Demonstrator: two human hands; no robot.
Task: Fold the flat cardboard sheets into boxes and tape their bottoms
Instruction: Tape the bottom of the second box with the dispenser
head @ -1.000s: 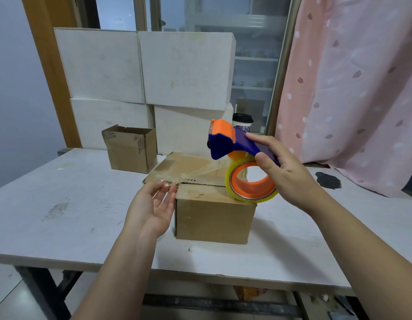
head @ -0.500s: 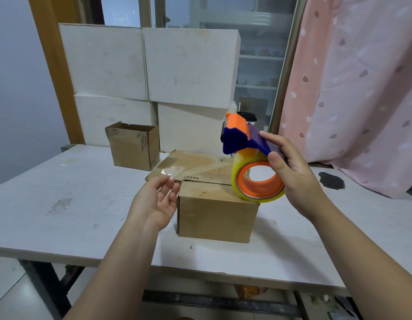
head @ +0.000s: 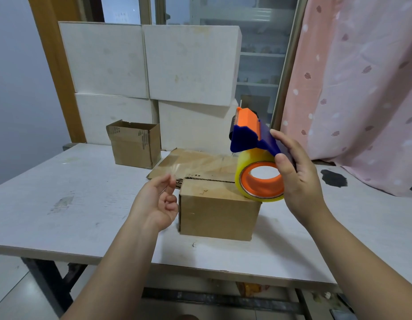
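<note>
R hand (head: 297,179) grips the tape dispenser (head: 248,135) above the box (head: 218,211) on the table (head: 61,204); L hand (head: 157,202) looks to pinch the loose tape end (head: 175,168) just left of it. Risk: nothing pins the box, so my pull may drag it, or slack tape folds & lands crooked. Vs 1 s ago, L fingers curl tighter and the dispenser's further right.

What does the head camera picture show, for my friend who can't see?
A person's right hand grips a blue-and-orange tape dispenser over a closed cardboard box on a white table. The left hand hovers beside the box.
</note>
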